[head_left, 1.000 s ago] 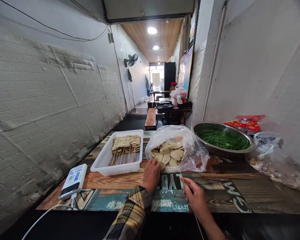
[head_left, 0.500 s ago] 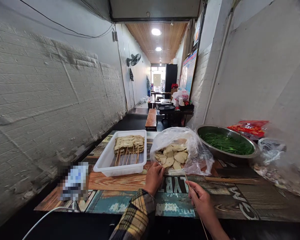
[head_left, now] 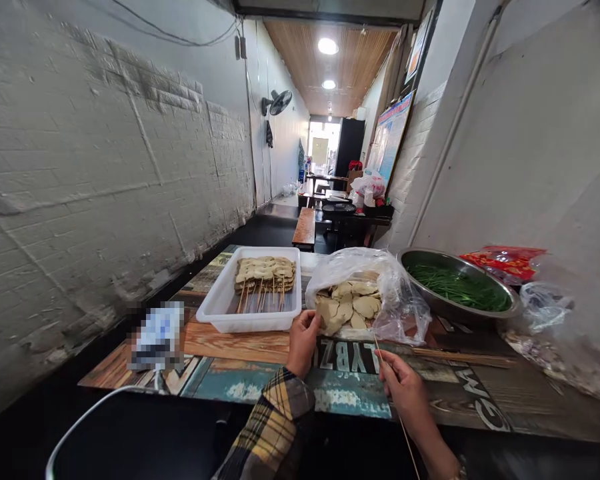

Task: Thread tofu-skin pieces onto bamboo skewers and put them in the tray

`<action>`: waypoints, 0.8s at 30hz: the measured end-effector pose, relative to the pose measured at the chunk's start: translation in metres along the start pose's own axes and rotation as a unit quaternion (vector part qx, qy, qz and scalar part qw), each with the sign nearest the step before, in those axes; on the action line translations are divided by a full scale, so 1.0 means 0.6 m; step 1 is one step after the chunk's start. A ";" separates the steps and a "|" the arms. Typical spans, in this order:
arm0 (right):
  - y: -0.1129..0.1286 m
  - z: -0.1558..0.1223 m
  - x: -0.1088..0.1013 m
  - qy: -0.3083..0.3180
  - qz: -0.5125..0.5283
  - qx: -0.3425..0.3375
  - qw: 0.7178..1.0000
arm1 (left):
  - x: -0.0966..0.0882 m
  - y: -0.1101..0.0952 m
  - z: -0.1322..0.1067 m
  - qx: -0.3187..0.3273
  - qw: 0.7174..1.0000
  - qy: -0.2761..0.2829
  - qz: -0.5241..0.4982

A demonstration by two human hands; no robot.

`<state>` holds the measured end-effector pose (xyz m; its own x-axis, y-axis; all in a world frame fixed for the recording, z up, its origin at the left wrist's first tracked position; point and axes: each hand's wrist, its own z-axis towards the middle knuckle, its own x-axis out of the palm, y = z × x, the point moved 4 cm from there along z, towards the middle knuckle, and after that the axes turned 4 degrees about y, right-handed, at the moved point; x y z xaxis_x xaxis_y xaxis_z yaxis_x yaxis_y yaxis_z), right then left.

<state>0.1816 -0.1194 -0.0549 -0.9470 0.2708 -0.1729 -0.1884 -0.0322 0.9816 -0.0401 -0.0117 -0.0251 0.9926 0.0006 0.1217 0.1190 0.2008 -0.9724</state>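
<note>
Left on the surface (head_left: 240, 347): tray (head_left: 219, 315) of filled skewers (head_left: 266, 270), sticks laid nearward, probably for easy setting down. Next, left hand (head_left: 303, 340), fingers pinched on a slice (head_left: 327, 313) at the mouth of the bag (head_left: 403, 310), opened toward the body for reach. Then right hand (head_left: 405, 390), closed round a stick (head_left: 380, 351), tip aimed up at the slice. Far right, bowl (head_left: 473, 315) of greens, well apart.

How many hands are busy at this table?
2. The left hand grips a tan slice at the mouth of the clear bag. The right hand, nearer the edge of the table, pinches a thin skewer. No other hands show.
</note>
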 end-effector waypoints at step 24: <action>0.058 -0.028 0.085 0.103 0.099 -0.002 0.990 | 0.022 -0.004 -0.100 0.089 0.968 0.072 0.225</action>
<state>0.1223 -0.1228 -0.0310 -0.9983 0.0573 0.0105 0.0065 -0.0689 0.9976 -0.0259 -0.0710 -0.0329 0.9375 -0.0060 -0.3481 -0.3203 0.3765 -0.8693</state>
